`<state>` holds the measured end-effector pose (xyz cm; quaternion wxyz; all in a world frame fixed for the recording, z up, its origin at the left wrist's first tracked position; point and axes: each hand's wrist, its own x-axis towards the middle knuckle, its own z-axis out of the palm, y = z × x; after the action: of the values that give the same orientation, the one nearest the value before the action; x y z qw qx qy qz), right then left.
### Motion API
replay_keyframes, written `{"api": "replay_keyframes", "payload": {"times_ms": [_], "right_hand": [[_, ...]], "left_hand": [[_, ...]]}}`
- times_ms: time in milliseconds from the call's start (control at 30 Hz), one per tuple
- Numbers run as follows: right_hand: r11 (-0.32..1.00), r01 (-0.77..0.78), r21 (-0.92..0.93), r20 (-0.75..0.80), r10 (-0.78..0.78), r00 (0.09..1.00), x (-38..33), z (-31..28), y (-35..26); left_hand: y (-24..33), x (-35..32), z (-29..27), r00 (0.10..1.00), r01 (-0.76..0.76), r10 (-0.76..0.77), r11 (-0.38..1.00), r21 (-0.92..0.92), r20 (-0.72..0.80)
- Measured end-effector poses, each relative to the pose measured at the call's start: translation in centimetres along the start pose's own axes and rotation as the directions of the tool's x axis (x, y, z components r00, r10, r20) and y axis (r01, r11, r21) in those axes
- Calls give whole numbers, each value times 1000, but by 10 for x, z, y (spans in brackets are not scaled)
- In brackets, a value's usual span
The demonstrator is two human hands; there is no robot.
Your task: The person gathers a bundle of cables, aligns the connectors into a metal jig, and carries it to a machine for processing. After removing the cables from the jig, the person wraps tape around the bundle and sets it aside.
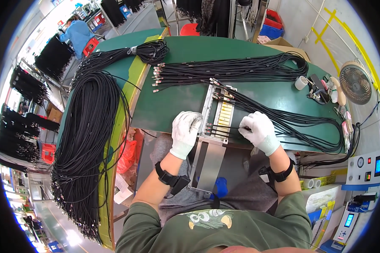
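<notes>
Your right hand (259,131) pinches a black cable (228,127) between closed fingers; its long axis runs across you, its metal end pointing left into the metal fixture (217,110) on the green counter (177,101). Your left hand (185,131) rests curled on the fixture's left edge, holding nothing that shows, and is nearer the cable's tip. More cables (240,67) fan out beyond the fixture; a large bundle (88,126) hangs off the counter at your left. A small fan (355,82) sits far right.
</notes>
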<state>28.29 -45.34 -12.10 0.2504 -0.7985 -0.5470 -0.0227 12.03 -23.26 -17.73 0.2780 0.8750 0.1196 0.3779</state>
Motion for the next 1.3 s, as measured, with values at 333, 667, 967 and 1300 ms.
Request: {"api": "replay_keyframes", "payload": {"times_ms": [333, 667, 967, 1300], "right_hand": [[996, 41, -77, 20, -39, 999, 3, 6, 3], [998, 10, -68, -113, -18, 993, 19, 11, 21], [943, -66, -328, -188, 3, 982, 32, 28, 51], [985, 151, 89, -120, -140, 983, 17, 11, 21]], "left_hand": [[9, 6, -3, 994, -11, 14, 999, -31, 105], [28, 15, 6, 904, -334, 272, 931, 147, 329], [14, 21, 22, 941, -283, 274, 959, 17, 197], [9, 18, 29, 983, -184, 181, 958, -222, -31]]}}
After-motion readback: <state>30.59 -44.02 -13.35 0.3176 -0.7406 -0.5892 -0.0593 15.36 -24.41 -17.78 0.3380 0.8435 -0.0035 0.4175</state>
